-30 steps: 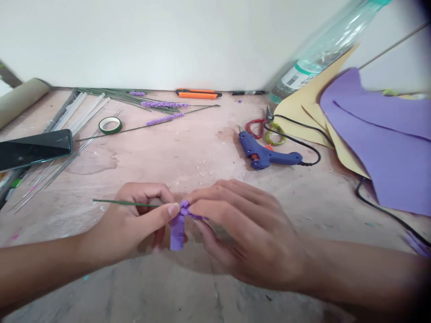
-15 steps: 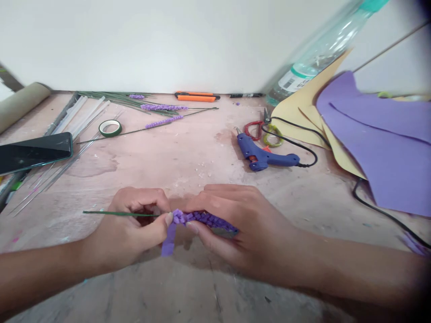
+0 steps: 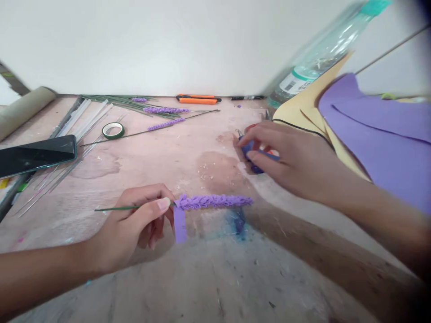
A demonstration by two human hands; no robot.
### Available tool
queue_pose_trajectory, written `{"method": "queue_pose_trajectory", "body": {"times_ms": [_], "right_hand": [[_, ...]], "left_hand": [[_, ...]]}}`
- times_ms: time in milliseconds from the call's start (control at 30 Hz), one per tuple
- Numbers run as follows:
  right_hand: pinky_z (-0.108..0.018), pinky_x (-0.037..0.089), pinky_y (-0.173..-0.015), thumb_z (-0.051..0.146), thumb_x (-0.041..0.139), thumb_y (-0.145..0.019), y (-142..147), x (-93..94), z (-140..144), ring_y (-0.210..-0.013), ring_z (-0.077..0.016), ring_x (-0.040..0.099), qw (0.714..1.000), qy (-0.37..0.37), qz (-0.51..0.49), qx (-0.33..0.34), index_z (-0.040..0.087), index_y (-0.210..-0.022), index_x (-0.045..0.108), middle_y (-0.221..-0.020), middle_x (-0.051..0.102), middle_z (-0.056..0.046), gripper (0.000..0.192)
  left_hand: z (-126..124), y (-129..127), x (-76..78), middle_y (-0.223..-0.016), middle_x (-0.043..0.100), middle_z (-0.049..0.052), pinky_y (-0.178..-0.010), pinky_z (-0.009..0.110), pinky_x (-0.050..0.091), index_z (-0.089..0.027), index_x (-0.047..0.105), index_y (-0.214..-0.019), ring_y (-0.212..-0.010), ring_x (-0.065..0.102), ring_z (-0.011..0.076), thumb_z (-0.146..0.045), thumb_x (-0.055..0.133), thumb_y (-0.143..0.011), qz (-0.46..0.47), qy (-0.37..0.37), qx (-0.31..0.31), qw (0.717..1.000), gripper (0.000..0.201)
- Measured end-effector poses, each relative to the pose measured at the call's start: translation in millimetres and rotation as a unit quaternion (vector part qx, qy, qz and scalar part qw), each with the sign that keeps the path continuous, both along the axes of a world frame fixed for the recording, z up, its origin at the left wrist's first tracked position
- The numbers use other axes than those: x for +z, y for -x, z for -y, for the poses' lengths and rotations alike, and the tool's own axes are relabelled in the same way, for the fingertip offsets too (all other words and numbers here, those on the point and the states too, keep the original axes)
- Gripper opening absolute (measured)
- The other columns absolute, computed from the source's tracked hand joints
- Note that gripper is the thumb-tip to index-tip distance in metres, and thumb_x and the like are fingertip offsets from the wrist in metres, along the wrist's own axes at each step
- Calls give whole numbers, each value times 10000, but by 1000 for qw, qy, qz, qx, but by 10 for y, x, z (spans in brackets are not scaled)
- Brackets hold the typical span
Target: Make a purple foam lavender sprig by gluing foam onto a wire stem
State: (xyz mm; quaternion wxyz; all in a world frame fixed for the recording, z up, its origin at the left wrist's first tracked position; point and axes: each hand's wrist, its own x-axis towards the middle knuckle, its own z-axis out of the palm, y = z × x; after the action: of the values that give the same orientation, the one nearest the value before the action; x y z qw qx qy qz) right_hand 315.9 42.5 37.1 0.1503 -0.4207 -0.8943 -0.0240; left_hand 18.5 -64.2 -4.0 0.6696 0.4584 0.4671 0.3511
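Note:
Between the thumb and fingers of my left hand (image 3: 141,215) is the green stem of an artificial lavender flower (image 3: 215,202). Its purple, petalled spike points right, level above the table, and a loose purple strip (image 3: 180,224) hangs down at its base. Over at the right, my right hand (image 3: 279,157) hovers at the blue glue gun (image 3: 249,148), thumb and fingers apart. It covers much of the gun and the red-handled scissors; whether it touches the gun I cannot tell.
Green tape (image 3: 113,130), a phone (image 3: 40,154), clear sticks and finished lavender stems (image 3: 166,110) lie at the left and back. An orange cutter (image 3: 198,99) lies by the wall. A plastic bottle (image 3: 296,80), yellow sheets and a purple sheet (image 3: 380,134) are at the right.
My right hand has let go of the purple spike and moved up and right to the glue gun. My left hand still holds the stem, the whole spike now in sight.

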Motion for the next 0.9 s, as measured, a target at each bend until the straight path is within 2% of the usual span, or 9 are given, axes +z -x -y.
{"method": "queue_pose_trajectory", "body": {"times_ms": [67,133,233,400,533,633,667,767,900], "right_hand": [[-338,464,-635,340,433,-1015,-342,-114,-198,-886,-216,692,997,-45,67,-2,146,-1011,671,-1031,701,-112,306],[-324,460,-563,425,605,-928,-623,-256,-319,-745,-213,680,996,-62,64,19,199,-954,659,-892,707,-69,234],[-323,479,-549,359,683,-877,-799,-405,-348,-737,-222,684,995,-58,44,72,228,-1070,635,-932,705,-69,237],[-338,502,-610,302,588,-926,-513,-288,-84,-763,-214,643,996,-68,-50,17,227,-1100,597,-976,651,-102,190],[-319,479,-596,152,620,-878,-157,-100,340,-678,-167,593,984,-39,-171,6,244,-1002,569,-829,625,-28,163],[-326,535,-697,147,573,-906,50,-113,632,-819,-181,639,973,83,-212,48,225,-988,581,-960,644,-59,113],[-318,540,-685,179,577,-903,100,-151,696,-824,-182,639,959,89,-247,109,221,-974,579,-948,634,-58,83],[-301,551,-648,249,567,-931,185,-295,782,-791,-183,641,930,133,-285,192,211,-1013,563,-888,623,-55,90],[-295,539,-626,292,554,-964,193,-385,778,-743,-177,630,930,156,-277,186,216,-1024,567,-851,622,-47,97]], "left_hand": [[-6,-4,-5,-555,541,-27,-404,176,317,-157,642,-796,-437,480,80,-431,570,-976,-19,-6,4,1000,335],[-10,-8,-10,-557,545,-31,-391,175,316,-162,645,-820,-418,480,78,-441,553,-990,-39,-10,8,999,339],[-15,-16,-15,-562,552,-32,-395,177,329,-168,645,-828,-415,484,78,-452,536,-1000,-65,-21,4,998,350],[-11,-18,-17,-556,549,-34,-431,187,340,-175,655,-841,-437,482,81,-466,515,-1023,-98,-49,-11,994,370],[-7,-23,-17,-544,556,-29,-459,199,343,-175,656,-820,-455,485,86,-438,501,-1038,-99,-76,-24,992,375],[-18,-38,-14,-524,546,-31,-461,209,336,-173,673,-826,-450,471,89,-442,493,-1043,-96,-85,-27,991,390],[-23,-44,-11,-517,542,-32,-460,212,336,-172,683,-837,-447,465,90,-445,490,-1045,-98,-89,-27,991,395],[-28,-52,8,-549,580,-21,-462,215,345,-168,700,-844,-453,472,89,-438,487,-1048,-100,-100,-33,989,401],[-13,-42,11,-660,682,16,-455,220,343,-165,700,-847,-455,481,83,-431,488,-1045,-100,-96,-44,989,393]]}}
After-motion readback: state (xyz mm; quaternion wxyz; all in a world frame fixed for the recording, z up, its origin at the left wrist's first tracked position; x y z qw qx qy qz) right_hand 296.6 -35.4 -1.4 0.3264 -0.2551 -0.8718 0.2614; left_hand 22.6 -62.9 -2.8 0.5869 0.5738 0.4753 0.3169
